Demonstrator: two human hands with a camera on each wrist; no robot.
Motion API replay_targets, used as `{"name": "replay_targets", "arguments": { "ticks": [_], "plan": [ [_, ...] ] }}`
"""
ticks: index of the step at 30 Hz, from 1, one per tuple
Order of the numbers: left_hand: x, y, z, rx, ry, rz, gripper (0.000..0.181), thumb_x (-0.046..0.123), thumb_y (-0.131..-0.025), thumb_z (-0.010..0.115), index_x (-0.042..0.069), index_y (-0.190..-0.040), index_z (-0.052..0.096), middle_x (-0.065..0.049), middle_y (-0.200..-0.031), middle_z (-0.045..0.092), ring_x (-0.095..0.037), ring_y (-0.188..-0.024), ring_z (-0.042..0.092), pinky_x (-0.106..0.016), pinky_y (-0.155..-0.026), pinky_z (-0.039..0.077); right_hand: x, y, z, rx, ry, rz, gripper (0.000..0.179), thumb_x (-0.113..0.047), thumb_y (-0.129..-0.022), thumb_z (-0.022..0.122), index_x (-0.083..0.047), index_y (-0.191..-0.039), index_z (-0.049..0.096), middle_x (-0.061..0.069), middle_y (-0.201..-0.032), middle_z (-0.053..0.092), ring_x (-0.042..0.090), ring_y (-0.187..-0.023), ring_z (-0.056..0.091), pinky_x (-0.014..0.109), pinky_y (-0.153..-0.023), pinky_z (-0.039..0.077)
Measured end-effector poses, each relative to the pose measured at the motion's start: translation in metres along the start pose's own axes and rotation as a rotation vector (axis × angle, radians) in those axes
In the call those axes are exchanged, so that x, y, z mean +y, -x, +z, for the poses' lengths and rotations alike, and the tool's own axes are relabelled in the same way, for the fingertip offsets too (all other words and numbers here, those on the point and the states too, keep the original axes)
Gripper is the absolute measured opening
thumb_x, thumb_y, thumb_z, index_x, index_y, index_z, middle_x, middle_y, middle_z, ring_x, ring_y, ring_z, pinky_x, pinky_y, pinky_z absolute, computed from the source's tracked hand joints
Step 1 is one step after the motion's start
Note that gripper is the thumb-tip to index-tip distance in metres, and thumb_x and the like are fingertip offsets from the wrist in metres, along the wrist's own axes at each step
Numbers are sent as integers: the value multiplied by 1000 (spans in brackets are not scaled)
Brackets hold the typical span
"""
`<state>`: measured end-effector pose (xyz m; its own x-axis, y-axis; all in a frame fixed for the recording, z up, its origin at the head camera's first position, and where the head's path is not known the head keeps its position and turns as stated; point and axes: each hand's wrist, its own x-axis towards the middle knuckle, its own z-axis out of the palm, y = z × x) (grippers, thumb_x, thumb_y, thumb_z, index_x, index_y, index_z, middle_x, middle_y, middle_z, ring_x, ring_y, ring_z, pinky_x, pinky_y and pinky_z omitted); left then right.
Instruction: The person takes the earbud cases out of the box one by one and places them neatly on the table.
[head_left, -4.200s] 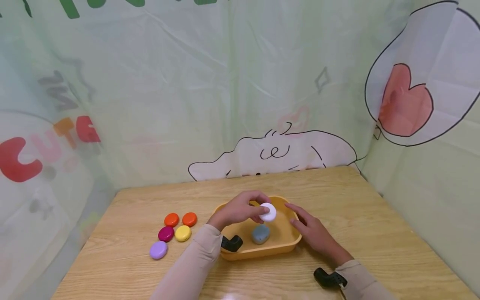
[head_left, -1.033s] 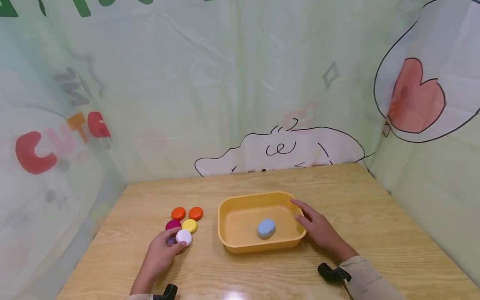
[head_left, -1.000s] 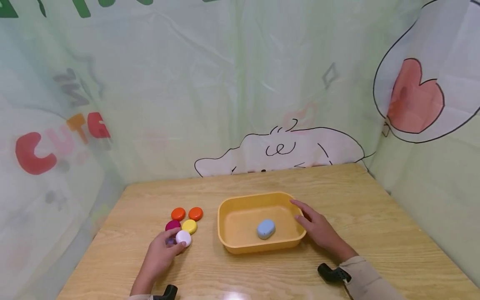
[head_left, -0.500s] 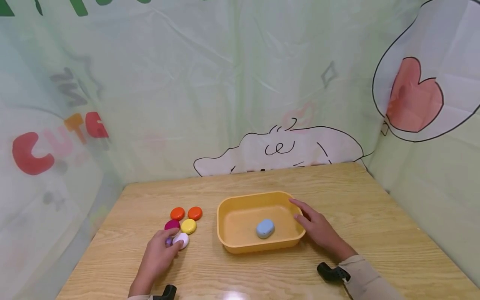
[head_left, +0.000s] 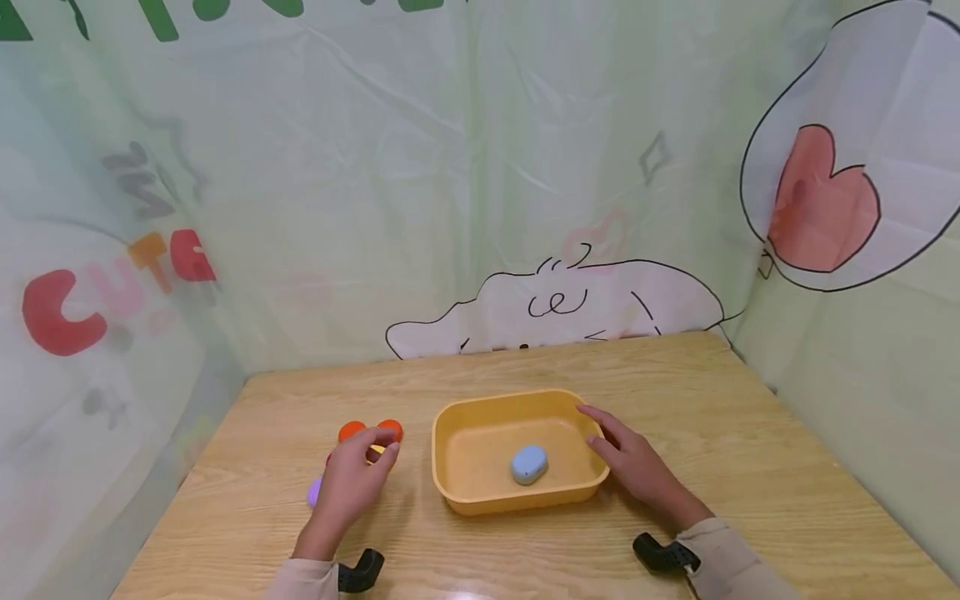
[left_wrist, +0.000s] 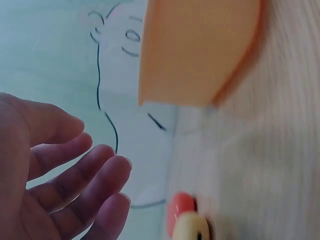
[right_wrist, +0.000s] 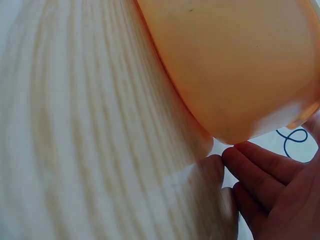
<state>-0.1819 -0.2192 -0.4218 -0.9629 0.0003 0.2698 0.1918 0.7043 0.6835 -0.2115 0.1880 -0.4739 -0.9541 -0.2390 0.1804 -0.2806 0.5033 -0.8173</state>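
My left hand (head_left: 354,477) hovers over the round glossy discs on the table's left, fingers apart and nothing between them in the left wrist view. Beyond its fingertips show two orange discs (head_left: 351,430) and part of a yellow disc (left_wrist: 191,227). A purple disc (head_left: 313,493) peeks out beside the wrist; the magenta disc is nearly covered, and the white one is hidden. With fingers extended, my right hand (head_left: 636,462) rests against the right end of the yellow tray (head_left: 517,505). Inside the tray lies one light-blue rounded piece (head_left: 529,464).
The wooden table (head_left: 480,550) ends at a printed curtain (head_left: 337,208) at the back and on both sides. Black wrist-worn devices (head_left: 362,572) sit at both sleeve cuffs.
My left hand carried the white disc from over the tray to the group at left, then let go and lifted up and right. The right hand stays at the tray.
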Motion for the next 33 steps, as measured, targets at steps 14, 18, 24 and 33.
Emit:
{"name": "replay_targets", "arguments": {
  "ticks": [14,18,24,33],
  "plan": [
    [55,-48,21,-352,228,148,24,26,-99,65,15,-120,70,1,-100,68,-21,-83,67,-37,-74,55,-4,-6,-4,7,12,-15,49,-23,-107,49,-17,-154,39,15,-159,33,37,-145,30,54,-110,30],
    [59,-61,27,-517,305,150,30,29,-100,64,13,-125,67,-3,-105,68,-30,-92,68,-46,-82,55,-4,-8,-2,3,4,-14,49,-23,-107,50,-17,-154,39,15,-159,33,38,-145,30,54,-110,30],
    [64,-73,42,-686,296,171,31,28,-100,64,13,-126,66,-5,-109,67,-24,-94,67,-46,-86,54,-2,-4,1,-2,4,-4,49,-23,-107,49,-16,-154,40,16,-159,33,38,-145,30,55,-111,29],
    [86,-95,55,-844,100,273,39,30,-96,68,15,-132,66,4,-116,69,-12,-107,62,-32,-94,48,0,0,1,9,11,7,48,-23,-107,49,-17,-153,40,15,-159,34,37,-145,31,54,-110,29]
  ]
}}
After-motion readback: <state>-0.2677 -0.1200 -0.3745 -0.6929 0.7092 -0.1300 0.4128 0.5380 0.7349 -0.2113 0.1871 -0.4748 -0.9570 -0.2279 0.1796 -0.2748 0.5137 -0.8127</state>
